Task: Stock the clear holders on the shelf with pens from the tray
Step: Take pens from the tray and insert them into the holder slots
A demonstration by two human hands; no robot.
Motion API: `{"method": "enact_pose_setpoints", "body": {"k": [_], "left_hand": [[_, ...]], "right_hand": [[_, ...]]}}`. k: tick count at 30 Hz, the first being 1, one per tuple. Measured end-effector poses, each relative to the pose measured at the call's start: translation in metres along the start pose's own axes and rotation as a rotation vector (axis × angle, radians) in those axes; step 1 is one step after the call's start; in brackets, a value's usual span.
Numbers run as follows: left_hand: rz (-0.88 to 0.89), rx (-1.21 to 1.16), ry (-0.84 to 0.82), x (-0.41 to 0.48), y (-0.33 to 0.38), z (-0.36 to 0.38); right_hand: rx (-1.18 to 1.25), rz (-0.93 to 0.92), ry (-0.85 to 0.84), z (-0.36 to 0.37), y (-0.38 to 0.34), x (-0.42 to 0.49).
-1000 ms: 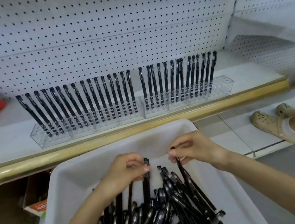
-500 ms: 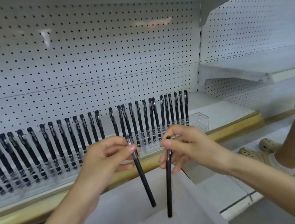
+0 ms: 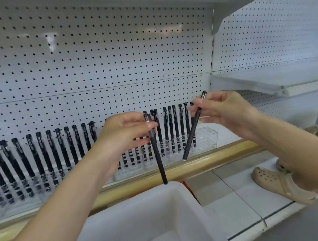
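The left forearm [image 3: 66, 200] and right forearm [image 3: 299, 150] are reaching up and away. The left hand [image 3: 126, 132] is pinching a pen [image 3: 158, 156] upright. The right hand [image 3: 224, 109], level with it and just to its right, is pinching a second pen [image 3: 191, 138] tilted.

There is one camera, worn on the person's head. It looks forward and a little down, facing the white wall with holes [image 3: 79, 60] behind the shelf [image 3: 213, 157]. It is close. Both arms reach in from the bottom corners. The left hand [image 3: 126, 132] with its hanging pen [image 3: 158, 156] and the right hand [image 3: 222, 109] with its tilted pen [image 3: 191, 138] sit near the middle. The row of pens [image 3: 33, 159] runs just behind them. The tray [image 3: 181, 201] lies right below the camera, cut off at the bottom edge. On the right the view takes in the floor [image 3: 232, 203] and a shoe [image 3: 280, 186]. The lens is wide, so straight edges look bent.
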State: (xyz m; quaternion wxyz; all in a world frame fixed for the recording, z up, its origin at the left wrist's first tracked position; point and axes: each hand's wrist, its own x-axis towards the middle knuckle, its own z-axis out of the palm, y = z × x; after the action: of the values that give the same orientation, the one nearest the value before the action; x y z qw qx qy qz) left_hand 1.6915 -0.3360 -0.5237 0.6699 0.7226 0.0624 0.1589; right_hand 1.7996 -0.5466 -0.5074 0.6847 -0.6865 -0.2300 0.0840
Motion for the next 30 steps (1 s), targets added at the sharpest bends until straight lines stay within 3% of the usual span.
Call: {"method": "enact_pose_setpoints", "body": {"k": [9, 15, 30], "left_hand": [[0.014, -0.111, 0.153, 0.023, -0.011, 0.031], [-0.038, 0.006, 0.093, 0.033, -0.025, 0.042], [-0.065, 0.143, -0.03, 0.044, -0.054, 0.033]], "right_hand": [[-0.114, -0.163, 0.21, -0.07, -0.011, 0.051], [-0.37, -0.241, 0.094, -0.07, 0.009, 0.068], [-0.394, -0.238, 0.036, -0.06, 0.024, 0.102]]}}
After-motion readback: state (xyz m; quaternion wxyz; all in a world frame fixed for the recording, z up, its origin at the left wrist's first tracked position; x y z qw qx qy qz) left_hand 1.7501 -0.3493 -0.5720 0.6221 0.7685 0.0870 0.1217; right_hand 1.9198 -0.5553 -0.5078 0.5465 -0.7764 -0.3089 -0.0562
